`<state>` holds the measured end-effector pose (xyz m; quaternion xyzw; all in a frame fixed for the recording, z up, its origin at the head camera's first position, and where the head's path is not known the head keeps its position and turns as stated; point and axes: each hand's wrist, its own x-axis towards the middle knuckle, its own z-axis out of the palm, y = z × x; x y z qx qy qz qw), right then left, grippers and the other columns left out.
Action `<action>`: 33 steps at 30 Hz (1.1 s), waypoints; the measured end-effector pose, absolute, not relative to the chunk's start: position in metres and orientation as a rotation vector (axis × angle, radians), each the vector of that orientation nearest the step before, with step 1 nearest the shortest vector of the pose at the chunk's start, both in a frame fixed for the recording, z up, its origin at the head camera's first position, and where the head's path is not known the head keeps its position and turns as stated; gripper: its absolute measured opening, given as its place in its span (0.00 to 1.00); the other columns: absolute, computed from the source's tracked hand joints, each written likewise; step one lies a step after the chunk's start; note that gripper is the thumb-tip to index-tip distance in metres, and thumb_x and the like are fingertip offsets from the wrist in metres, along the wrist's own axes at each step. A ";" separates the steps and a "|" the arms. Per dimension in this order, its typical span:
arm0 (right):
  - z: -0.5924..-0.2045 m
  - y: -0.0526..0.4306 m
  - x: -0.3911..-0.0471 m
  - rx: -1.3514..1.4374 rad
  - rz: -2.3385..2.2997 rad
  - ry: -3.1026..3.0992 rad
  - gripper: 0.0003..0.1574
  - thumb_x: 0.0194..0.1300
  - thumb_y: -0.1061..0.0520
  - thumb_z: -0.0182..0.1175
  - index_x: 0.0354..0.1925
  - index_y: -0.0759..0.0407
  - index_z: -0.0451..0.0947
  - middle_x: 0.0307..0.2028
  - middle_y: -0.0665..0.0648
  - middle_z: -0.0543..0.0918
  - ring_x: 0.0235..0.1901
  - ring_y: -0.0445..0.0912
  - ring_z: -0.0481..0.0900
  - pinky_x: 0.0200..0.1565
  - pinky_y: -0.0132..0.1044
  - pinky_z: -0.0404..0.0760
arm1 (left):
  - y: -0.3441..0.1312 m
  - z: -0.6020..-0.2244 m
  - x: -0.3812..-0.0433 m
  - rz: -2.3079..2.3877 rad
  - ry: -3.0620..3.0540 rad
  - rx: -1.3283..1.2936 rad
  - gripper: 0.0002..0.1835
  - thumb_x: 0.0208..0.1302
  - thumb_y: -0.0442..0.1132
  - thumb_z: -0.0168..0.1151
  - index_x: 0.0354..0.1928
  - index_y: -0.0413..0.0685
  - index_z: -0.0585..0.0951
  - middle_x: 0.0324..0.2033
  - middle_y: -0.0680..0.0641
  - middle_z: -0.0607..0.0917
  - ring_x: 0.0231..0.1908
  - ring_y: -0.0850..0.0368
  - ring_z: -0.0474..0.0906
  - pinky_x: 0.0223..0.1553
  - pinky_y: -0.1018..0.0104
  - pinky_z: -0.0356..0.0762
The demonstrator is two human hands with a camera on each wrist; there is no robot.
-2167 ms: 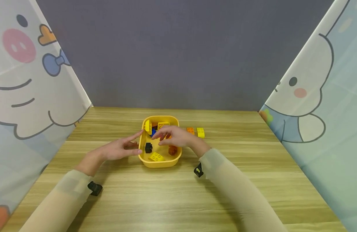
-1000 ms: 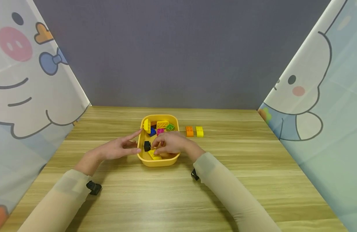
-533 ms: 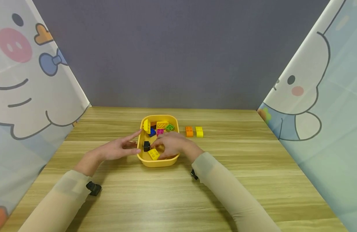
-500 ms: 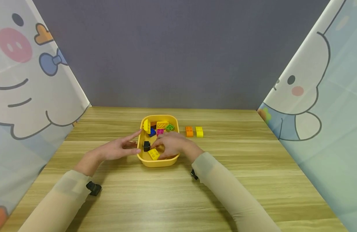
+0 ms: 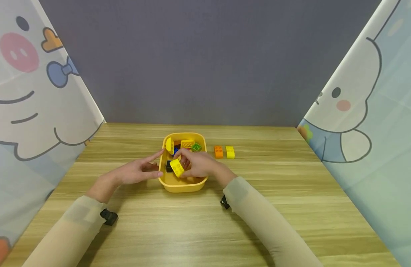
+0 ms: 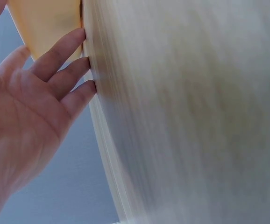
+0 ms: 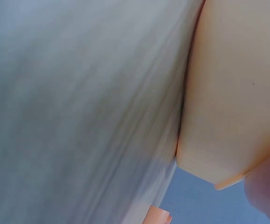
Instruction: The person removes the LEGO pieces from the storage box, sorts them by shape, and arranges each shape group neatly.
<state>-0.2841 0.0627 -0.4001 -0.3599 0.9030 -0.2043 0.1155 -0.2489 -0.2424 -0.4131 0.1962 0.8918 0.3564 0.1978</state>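
My right hand (image 5: 200, 164) is over a yellow plastic bin (image 5: 183, 189) and pinches a yellow building brick (image 5: 176, 168), its studs tilted toward the head camera. My left hand (image 5: 135, 171) rests against the bin's left side, fingers extended, the thumb and a fingertip at the rim; in the left wrist view its relaxed fingers (image 6: 60, 63) show beside the bin wall. Inside the bin lie a black brick (image 5: 169, 166), a yellow curved brick (image 5: 170, 145), a blue brick (image 5: 175, 150), a yellow-orange brick (image 5: 187, 144) and a green brick (image 5: 196, 147). My right hand hides part of the bin's inside.
Right of the bin, an orange brick (image 5: 218, 151) and a yellow brick (image 5: 230, 152) stand side by side on the wooden table (image 5: 172, 230). A grey panel (image 5: 198, 63) rises at the back, with printed cloth panels (image 5: 375, 122) at both sides.
My right hand went down into the bin, took hold of the yellow brick near the front and lifted it from the bottom. My left hand stays at the bin's left side.
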 end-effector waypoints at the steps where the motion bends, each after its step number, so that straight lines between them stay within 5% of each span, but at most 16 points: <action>1: -0.400 0.064 -0.284 -1.052 -0.639 2.634 0.40 0.70 0.44 0.78 0.71 0.38 0.68 0.52 0.42 0.85 0.46 0.34 0.86 0.48 0.35 0.82 | -0.242 -0.413 -0.249 0.997 2.497 0.548 0.51 0.76 0.66 0.66 0.90 0.76 0.47 0.78 0.30 0.73 0.79 0.29 0.69 0.76 0.25 0.66; 12: -0.398 0.072 -0.288 -1.047 -1.169 2.423 0.41 0.73 0.62 0.73 0.75 0.43 0.69 0.58 0.55 0.81 0.49 0.47 0.84 0.57 0.44 0.87 | -0.239 -0.411 -0.248 0.963 2.507 0.538 0.52 0.75 0.67 0.66 0.90 0.76 0.46 0.79 0.31 0.73 0.79 0.28 0.69 0.76 0.24 0.66; 26: -0.374 0.126 -0.298 -0.999 -1.443 2.424 0.39 0.72 0.64 0.73 0.76 0.52 0.73 0.57 0.63 0.78 0.43 0.50 0.83 0.54 0.50 0.87 | -0.241 -0.411 -0.248 0.960 2.515 0.542 0.52 0.76 0.67 0.66 0.90 0.77 0.45 0.79 0.30 0.72 0.79 0.27 0.68 0.76 0.22 0.63; 33: -0.377 0.172 -0.304 -0.976 -1.517 2.514 0.38 0.70 0.69 0.73 0.74 0.59 0.74 0.52 0.65 0.81 0.43 0.50 0.86 0.50 0.38 0.88 | -0.241 -0.412 -0.248 0.954 2.522 0.558 0.51 0.76 0.67 0.65 0.90 0.77 0.45 0.79 0.30 0.71 0.79 0.26 0.67 0.76 0.22 0.65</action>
